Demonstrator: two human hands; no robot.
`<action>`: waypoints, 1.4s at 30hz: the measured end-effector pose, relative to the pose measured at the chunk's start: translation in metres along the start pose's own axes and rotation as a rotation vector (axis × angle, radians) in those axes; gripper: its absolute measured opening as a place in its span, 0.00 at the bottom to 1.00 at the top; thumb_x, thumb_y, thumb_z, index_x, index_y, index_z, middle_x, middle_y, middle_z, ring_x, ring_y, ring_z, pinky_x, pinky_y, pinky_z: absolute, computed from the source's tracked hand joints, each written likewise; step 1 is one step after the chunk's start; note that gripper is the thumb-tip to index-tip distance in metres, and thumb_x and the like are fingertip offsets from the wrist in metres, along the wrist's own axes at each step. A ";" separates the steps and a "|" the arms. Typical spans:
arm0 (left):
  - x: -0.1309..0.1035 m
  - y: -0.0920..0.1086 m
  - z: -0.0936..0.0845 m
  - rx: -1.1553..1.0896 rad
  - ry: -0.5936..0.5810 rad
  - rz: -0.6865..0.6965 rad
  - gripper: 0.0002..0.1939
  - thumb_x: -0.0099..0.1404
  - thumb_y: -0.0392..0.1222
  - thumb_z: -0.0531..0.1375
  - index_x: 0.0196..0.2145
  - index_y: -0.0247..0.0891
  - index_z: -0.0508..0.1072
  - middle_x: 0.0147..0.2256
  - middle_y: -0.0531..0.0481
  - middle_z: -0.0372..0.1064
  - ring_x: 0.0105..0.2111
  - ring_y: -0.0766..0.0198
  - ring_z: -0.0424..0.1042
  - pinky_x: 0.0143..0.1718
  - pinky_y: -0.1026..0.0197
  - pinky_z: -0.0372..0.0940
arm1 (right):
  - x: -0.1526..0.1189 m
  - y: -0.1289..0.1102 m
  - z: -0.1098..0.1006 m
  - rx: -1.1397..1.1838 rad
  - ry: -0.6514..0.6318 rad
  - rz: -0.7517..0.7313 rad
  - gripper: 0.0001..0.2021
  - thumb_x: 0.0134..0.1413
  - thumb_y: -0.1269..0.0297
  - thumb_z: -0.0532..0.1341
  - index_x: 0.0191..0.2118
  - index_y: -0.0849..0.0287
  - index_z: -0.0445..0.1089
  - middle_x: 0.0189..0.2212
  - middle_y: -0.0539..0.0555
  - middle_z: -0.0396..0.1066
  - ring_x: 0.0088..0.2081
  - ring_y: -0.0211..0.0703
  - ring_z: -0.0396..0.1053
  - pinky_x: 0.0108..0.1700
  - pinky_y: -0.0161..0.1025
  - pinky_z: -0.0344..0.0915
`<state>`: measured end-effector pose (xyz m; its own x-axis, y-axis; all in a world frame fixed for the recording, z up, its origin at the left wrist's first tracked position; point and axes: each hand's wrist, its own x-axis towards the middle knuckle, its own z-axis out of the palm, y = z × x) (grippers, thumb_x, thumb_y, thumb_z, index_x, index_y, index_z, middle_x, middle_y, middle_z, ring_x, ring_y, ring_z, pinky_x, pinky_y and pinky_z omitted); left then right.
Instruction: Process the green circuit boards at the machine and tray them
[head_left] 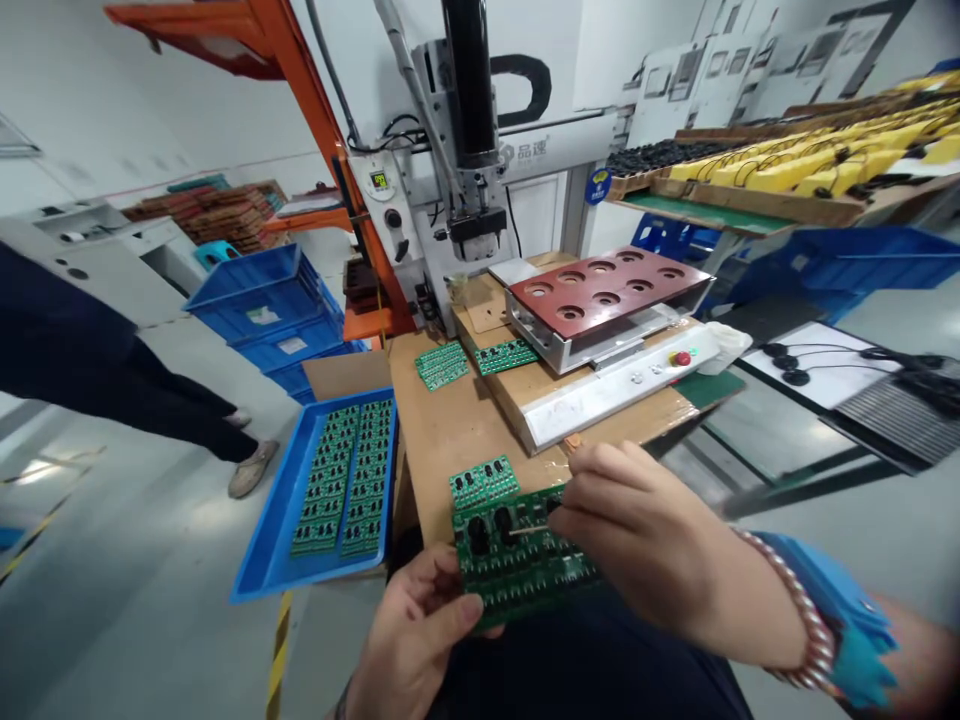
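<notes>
My left hand point(421, 622) grips the left edge of a green circuit board point(517, 575), thumb on top. The board is tilted towards me and carries black round components and rows of small parts. My right hand point(626, 525) is closed over the board's right part and hides it. From its fingers a thin pale stick point(528, 530) points left, its tip close to a black component point(502, 520). Whether the tip touches is not clear. Just beyond lies a smaller-looking green circuit board point(484, 482) on the brown workbench point(442, 430).
At left a blue tray point(262, 540) holds rows of circuit boards. More boards point(441, 365) lie by a machine with a red-brown fixture plate point(607, 285) and a control bar with a red button point(681, 358). Blue crates point(255, 290) are stacked behind; a person's legs point(150, 390) show at left.
</notes>
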<state>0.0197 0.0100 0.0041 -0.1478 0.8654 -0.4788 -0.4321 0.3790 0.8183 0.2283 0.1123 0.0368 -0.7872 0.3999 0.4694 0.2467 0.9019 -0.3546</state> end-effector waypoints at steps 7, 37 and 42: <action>-0.002 -0.001 0.003 -0.005 0.054 0.018 0.13 0.43 0.38 0.71 0.27 0.35 0.74 0.24 0.53 0.70 0.24 0.66 0.67 0.24 0.64 0.67 | -0.001 -0.001 0.001 -0.002 -0.013 0.006 0.10 0.57 0.74 0.49 0.36 0.65 0.67 0.28 0.54 0.60 0.33 0.42 0.50 0.34 0.42 0.49; 0.001 0.000 -0.003 0.022 -0.083 0.007 0.08 0.47 0.37 0.69 0.28 0.35 0.76 0.24 0.52 0.71 0.24 0.66 0.69 0.26 0.65 0.67 | -0.006 0.001 0.000 -0.008 0.045 0.018 0.10 0.58 0.75 0.49 0.37 0.66 0.67 0.29 0.55 0.61 0.33 0.41 0.52 0.33 0.42 0.50; 0.000 0.001 -0.003 0.010 -0.021 0.009 0.11 0.46 0.37 0.69 0.30 0.36 0.76 0.26 0.51 0.72 0.26 0.65 0.69 0.26 0.65 0.68 | -0.006 0.000 -0.002 -0.004 0.021 0.033 0.10 0.57 0.75 0.49 0.37 0.66 0.67 0.29 0.55 0.61 0.34 0.42 0.53 0.34 0.43 0.50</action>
<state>0.0168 0.0097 0.0036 -0.1329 0.8753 -0.4649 -0.4222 0.3744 0.8256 0.2344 0.1098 0.0357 -0.7666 0.4324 0.4747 0.2746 0.8890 -0.3664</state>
